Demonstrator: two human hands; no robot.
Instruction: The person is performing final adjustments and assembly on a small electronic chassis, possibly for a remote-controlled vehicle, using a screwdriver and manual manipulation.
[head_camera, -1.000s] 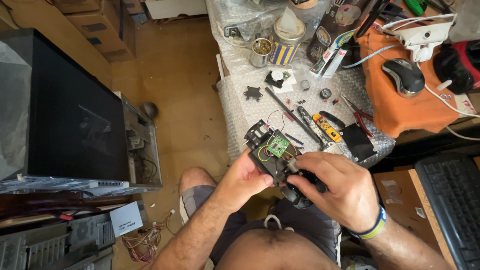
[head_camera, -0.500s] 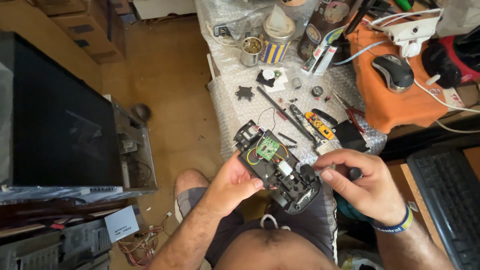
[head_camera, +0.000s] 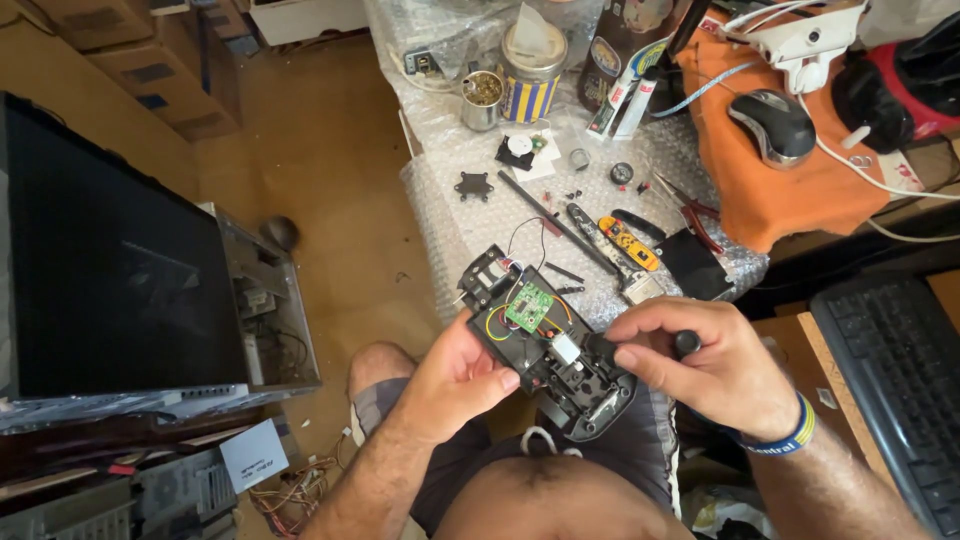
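The left hand (head_camera: 455, 385) grips the near edge of an opened black plastic chassis (head_camera: 548, 345), thumb pressed on its rim and fingers curled underneath, so the open side faces up toward the camera. The chassis is held in the air over the person's lap, just in front of the tabletop (head_camera: 450, 200), tilted with its narrow end pointing toward the bubble wrap (head_camera: 470, 225) that covers the work surface. Inside it sit a small green circuit board (head_camera: 529, 306), red, yellow and black wires and a small metal motor can (head_camera: 566, 349).

The right hand (head_camera: 700, 365) is closed around a black-handled tool (head_camera: 686, 344), probably a screwdriver, with thumb and forefinger pinched close to the chassis; the tip itself is hidden by the fingers. Holding the shell steady from below with one hand leaves the other free to bear on the inner parts.

On the bubble wrap, well apart from the hands, lie a black star-shaped part (head_camera: 474, 186), a yellow-handled tool (head_camera: 628, 243) and red-handled pliers (head_camera: 690, 215), spread out singly where they are easy to pick up. A computer mouse (head_camera: 772, 125) rests on an orange cloth (head_camera: 800, 195).
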